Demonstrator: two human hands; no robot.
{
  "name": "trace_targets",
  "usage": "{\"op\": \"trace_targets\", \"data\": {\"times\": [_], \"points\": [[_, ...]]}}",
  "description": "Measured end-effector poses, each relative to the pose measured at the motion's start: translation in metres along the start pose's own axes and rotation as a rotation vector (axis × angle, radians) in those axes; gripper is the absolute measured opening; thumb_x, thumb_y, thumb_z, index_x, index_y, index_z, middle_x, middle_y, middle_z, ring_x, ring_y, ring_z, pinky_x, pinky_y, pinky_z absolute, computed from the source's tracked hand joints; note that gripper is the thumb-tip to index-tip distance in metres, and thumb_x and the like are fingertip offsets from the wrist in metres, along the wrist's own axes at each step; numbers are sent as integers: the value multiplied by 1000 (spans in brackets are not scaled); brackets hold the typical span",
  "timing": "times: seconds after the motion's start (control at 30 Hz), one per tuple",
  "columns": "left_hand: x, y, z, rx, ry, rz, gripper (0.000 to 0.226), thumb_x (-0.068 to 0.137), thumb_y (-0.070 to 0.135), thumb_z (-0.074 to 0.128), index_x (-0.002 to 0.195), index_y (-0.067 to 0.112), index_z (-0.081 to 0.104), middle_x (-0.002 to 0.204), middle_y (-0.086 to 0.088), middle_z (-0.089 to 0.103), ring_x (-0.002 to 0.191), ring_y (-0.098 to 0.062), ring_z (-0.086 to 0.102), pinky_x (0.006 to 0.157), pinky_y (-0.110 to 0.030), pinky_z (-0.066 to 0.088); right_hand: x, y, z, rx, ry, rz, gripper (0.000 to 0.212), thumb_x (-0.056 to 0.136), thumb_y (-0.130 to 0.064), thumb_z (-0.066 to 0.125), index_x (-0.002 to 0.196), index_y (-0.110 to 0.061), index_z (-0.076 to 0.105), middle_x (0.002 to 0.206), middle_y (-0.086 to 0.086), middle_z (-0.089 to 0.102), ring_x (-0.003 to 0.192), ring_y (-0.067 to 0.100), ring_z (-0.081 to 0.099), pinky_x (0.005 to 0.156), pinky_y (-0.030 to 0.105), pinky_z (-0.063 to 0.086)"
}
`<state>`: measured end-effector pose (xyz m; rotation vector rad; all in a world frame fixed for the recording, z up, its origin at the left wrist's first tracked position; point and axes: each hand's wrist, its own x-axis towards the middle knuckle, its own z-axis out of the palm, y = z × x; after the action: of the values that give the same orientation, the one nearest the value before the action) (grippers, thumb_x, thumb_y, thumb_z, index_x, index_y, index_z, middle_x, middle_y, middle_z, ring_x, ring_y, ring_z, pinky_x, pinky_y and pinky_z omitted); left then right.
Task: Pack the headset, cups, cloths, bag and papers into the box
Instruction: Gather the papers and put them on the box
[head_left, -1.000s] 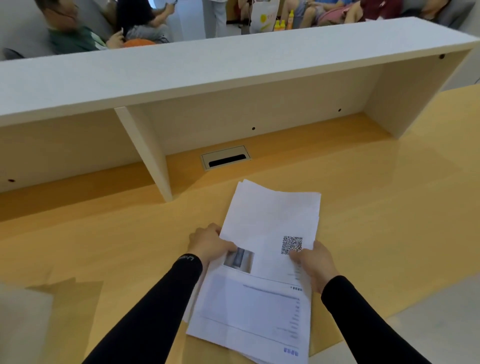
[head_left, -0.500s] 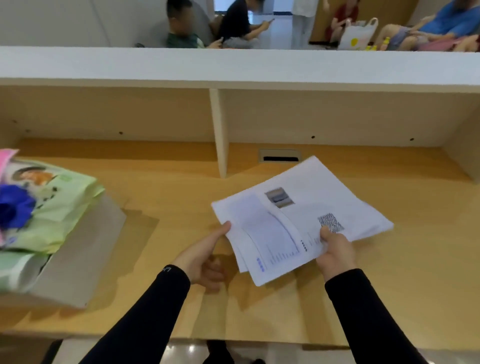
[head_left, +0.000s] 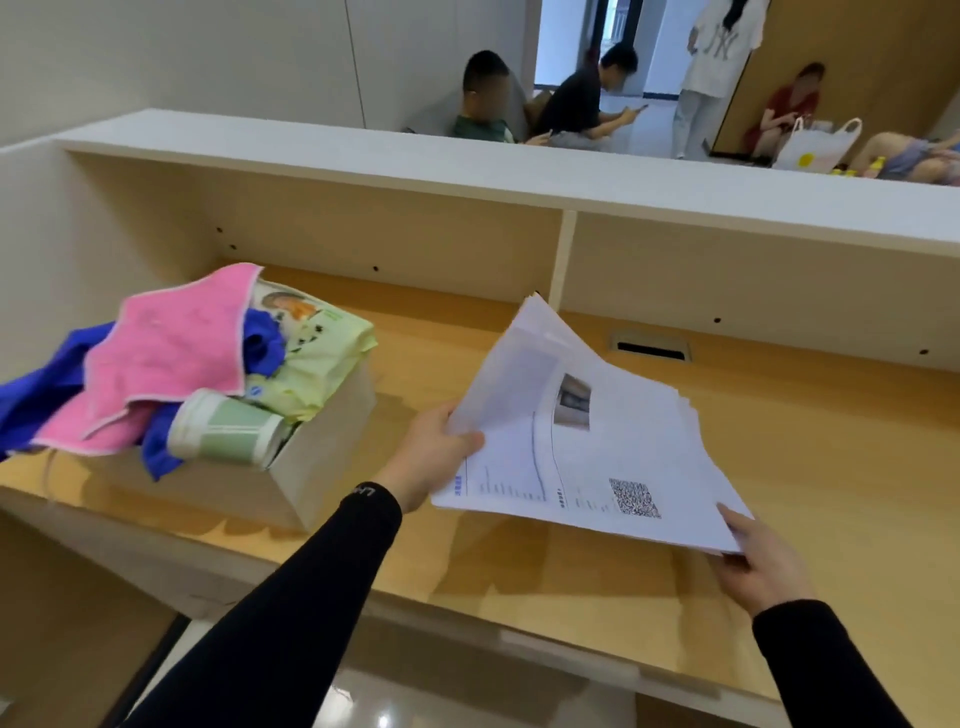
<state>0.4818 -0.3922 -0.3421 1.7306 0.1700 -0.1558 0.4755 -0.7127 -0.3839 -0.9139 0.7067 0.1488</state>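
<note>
I hold a stack of white printed papers (head_left: 587, 436) above the wooden desk, tilted. My left hand (head_left: 434, 454) grips the stack's left edge; my right hand (head_left: 761, 564) holds its lower right corner from beneath. To the left stands a pale cardboard box (head_left: 317, 457), filled above its rim. In it lie a pink cloth (head_left: 166, 358), a blue cloth (head_left: 41, 395), a light green printed bag (head_left: 317, 353) and a green-and-white cup (head_left: 228, 431) on its side. The headset is not visible.
The wooden desk (head_left: 779, 426) has a raised white counter shelf (head_left: 467, 176) along its back with a vertical divider (head_left: 563, 260). A cable slot (head_left: 649, 349) is set in the desk. Several people sit or stand beyond the counter.
The view has swung left, bringing the full box into sight. The papers came off the desk and moved left toward the box; my left hand now grips their edge.
</note>
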Motion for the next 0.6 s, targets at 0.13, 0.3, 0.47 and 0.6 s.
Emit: {"op": "trace_targets", "data": {"times": [0.13,0.3,0.47,0.6], "points": [[-33,7,-49,-96,15,65,22,89,17,58,103,32,57,93,5,74,79,-16,72,59,-27,57,-36,15,32,56,-116,-45,18,92,3,38,88,-2,54,57,3,72,51,10,68,46,25,56],[-88,25,-119,-194,116,190,23,87,14,61,105,29,60,102,-3,72,84,-19,72,65,-34,57,-100,43,91,167,-234,-199,23,88,5,35,89,-4,56,63,0,74,57,11,70,44,23,54],[-134,38,-188,-165,131,230,24,86,19,64,108,27,60,96,-1,74,80,-20,73,59,-31,58,-159,80,161,29,-287,-328,21,87,-10,45,98,-16,61,80,-4,72,69,13,69,56,29,56],[-147,40,-228,-170,246,214,23,84,18,66,104,28,60,92,2,73,76,-18,73,59,-33,58,-188,105,213,-53,-323,-390,25,87,-12,44,109,-14,57,87,1,63,65,15,62,51,26,50]]}}
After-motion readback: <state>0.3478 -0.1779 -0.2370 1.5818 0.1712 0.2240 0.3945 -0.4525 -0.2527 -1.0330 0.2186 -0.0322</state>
